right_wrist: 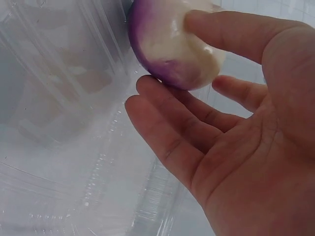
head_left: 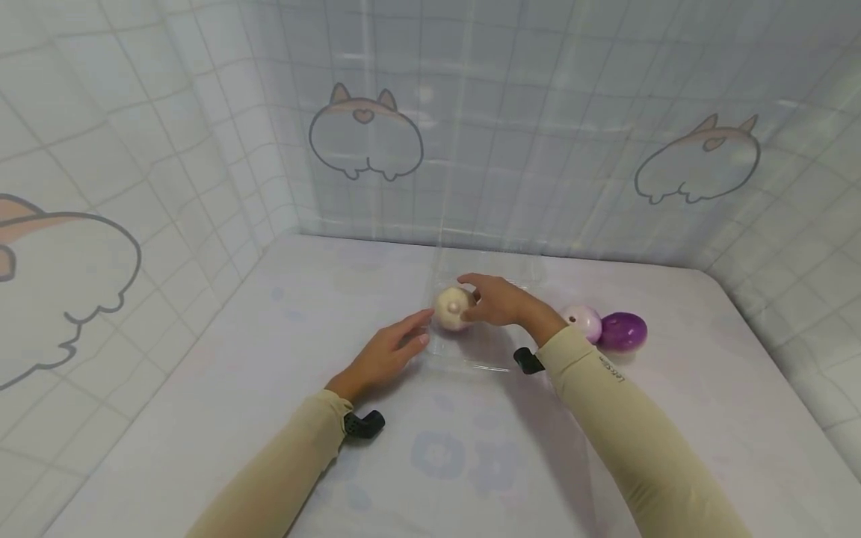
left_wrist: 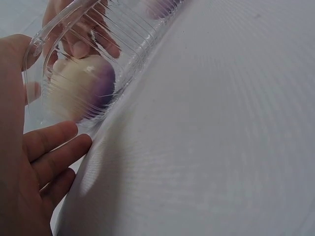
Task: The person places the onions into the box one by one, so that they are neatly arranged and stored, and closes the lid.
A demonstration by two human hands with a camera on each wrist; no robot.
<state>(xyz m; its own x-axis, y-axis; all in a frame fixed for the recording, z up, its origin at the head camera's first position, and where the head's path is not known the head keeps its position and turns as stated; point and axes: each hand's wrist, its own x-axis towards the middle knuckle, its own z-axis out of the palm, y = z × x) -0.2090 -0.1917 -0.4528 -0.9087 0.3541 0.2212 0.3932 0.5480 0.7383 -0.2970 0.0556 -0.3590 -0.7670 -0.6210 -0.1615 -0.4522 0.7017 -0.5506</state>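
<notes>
A round cream ball with a purple underside (head_left: pixel 452 308) sits inside a clear plastic container (head_left: pixel 471 364) at the middle of the table. My right hand (head_left: pixel 498 300) holds the ball (right_wrist: pixel 172 46), thumb on top and fingers (right_wrist: pixel 167 128) under it, over the container's ribbed floor (right_wrist: pixel 74 147). My left hand (head_left: pixel 403 340) lies flat at the container's left side. Its straight fingers (left_wrist: pixel 54 142) touch the clear wall (left_wrist: pixel 133 44) and its thumb is by the rim. The ball (left_wrist: pixel 81 91) shows through the plastic.
A pale pink ball (head_left: pixel 582 323) and a dark purple ball (head_left: pixel 623 331) lie on the table just right of my right wrist. Sheets printed with cartoon animals (head_left: pixel 366 134) wall the table at the left, back and right.
</notes>
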